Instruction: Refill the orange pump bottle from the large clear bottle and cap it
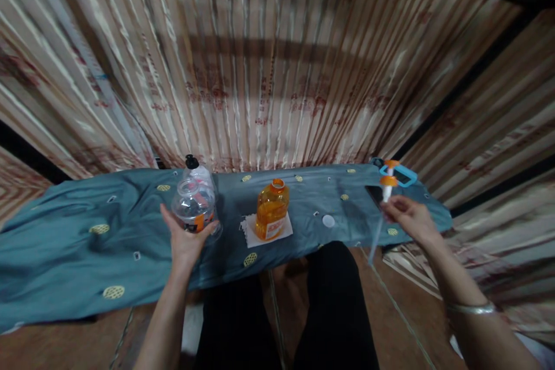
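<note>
My left hand (185, 243) is wrapped round a clear plastic bottle (195, 202) with an orange and black label. Just behind that bottle stands a clear pump bottle (207, 176) with a black top. An open orange bottle (272, 211), partly filled with orange liquid, stands upright on folded white paper (281, 233). Off to the right, my right hand (405, 214) pinches a pump head (388, 182) with an orange collar and top. Its long clear tube hangs down past the cloth's front edge.
A teal patterned cloth (234, 196) covers the long narrow surface. On it lie a round white cap (328, 221), a dark phone (373, 193) and a blue-framed object (405, 175) at the right. A pleated curtain (260, 69) hangs close behind.
</note>
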`<act>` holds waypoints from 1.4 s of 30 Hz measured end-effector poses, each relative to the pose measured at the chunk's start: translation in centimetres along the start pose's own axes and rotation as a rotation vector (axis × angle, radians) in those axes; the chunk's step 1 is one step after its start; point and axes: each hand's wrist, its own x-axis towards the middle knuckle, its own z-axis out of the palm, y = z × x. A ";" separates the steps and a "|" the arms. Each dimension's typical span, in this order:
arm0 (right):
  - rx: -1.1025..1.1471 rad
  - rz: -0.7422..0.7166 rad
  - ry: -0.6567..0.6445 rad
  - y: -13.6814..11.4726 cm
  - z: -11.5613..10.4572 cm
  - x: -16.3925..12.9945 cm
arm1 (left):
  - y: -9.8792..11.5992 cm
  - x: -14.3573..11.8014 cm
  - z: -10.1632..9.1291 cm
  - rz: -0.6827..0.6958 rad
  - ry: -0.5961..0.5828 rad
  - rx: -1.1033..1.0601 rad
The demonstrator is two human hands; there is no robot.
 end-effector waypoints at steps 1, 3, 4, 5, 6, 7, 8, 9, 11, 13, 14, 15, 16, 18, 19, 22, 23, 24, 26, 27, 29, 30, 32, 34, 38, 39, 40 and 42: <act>0.124 -0.004 0.024 -0.4 -0.6 0.0 | -0.1 -0.8 -0.3 -0.035 0.026 -0.004; 0.359 -0.028 0.063 -1.5 -1.2 -0.3 | -0.3 -2.9 -1.0 -0.057 0.086 0.007; 0.467 -0.046 0.078 -2.1 -1.3 -0.5 | -0.3 -4.1 -1.3 -0.047 0.103 0.009; 0.566 -0.066 0.087 -2.9 -1.2 -0.7 | -0.3 -5.4 -1.5 -0.028 0.111 0.009; 0.656 -0.086 0.093 -3.8 -1.1 -0.9 | -0.1 -6.7 -1.6 -0.001 0.101 0.009; 0.734 -0.105 0.098 -4.8 -0.8 -1.1 | 0.1 -7.9 -1.5 0.031 0.083 0.007; 0.798 -0.125 0.097 -5.8 -0.5 -1.2 | 0.4 -8.9 -1.1 0.065 0.048 -0.006; 0.850 -0.144 0.093 -6.9 -0.2 -1.3 | 0.8 -9.7 -0.6 0.088 -0.016 -0.028; 0.929 -0.175 0.082 -9.0 0.8 -1.2 | 1.7 -10.7 1.1 0.095 -0.133 -0.095; 0.978 -0.199 0.063 -10.9 1.9 -0.9 | 2.4 -10.7 3.2 0.094 -0.209 -0.166; 0.991 -0.208 0.051 -11.6 2.5 -0.8 | 2.5 -10.5 4.2 0.098 -0.224 -0.192; 0.999 -0.218 0.038 -12.3 3.1 -0.7 | 2.6 -10.1 5.1 0.103 -0.242 -0.208; 1.003 -0.233 0.028 -12.8 3.7 -0.6 | 2.6 -9.8 5.9 0.108 -0.251 -0.214; 0.997 -0.273 0.005 -13.7 4.6 -0.6 | 2.6 -9.0 7.2 0.121 -0.270 -0.223; 0.987 -0.298 -0.007 -14.1 5.0 -0.7 | 2.7 -8.7 7.7 0.131 -0.286 -0.231; 0.940 -0.386 -0.046 -15.4 5.5 -0.9 | 3.1 -8.0 8.7 0.138 -0.311 -0.234; 0.921 -0.418 -0.059 -15.9 5.5 -1.0 | 3.3 -7.8 8.9 0.133 -0.321 -0.231; 0.900 -0.450 -0.072 -16.5 5.6 -1.2 | 3.5 -7.6 9.2 0.126 -0.331 -0.229; 0.851 -0.515 -0.108 -17.7 5.8 -1.5 | 4.0 -7.1 9.7 0.118 -0.361 -0.228; 0.818 -0.547 -0.133 -18.3 6.0 -1.7 | 4.2 -6.8 10.0 0.121 -0.374 -0.231; 0.730 -0.603 -0.200 -19.5 6.8 -2.2 | 4.5 -6.1 10.7 0.141 -0.395 -0.241; 0.673 -0.626 -0.243 -20.0 7.5 -2.4 | 4.7 -5.8 11.1 0.158 -0.399 -0.249; 0.545 -0.666 -0.336 -20.6 9.2 -2.8 | 5.0 -5.1 11.7 0.186 -0.397 -0.269; 0.426 -0.693 -0.406 -20.7 11.3 -3.1 | 5.4 -4.6 12.3 0.203 -0.391 -0.271; 0.306 -0.687 -0.462 -19.7 15.2 -3.6 | 5.8 -4.2 12.8 0.203 -0.379 -0.273; 0.293 -0.684 -0.466 -19.3 15.9 -3.7 | 5.9 -4.2 12.9 0.207 -0.375 -0.275; 0.285 -0.681 -0.468 -19.0 16.4 -3.8 | 5.9 -4.3 12.9 0.210 -0.370 -0.278; 0.278 -0.684 -0.461 -18.4 17.0 -4.0 | 5.8 -4.3 12.9 0.212 -0.367 -0.286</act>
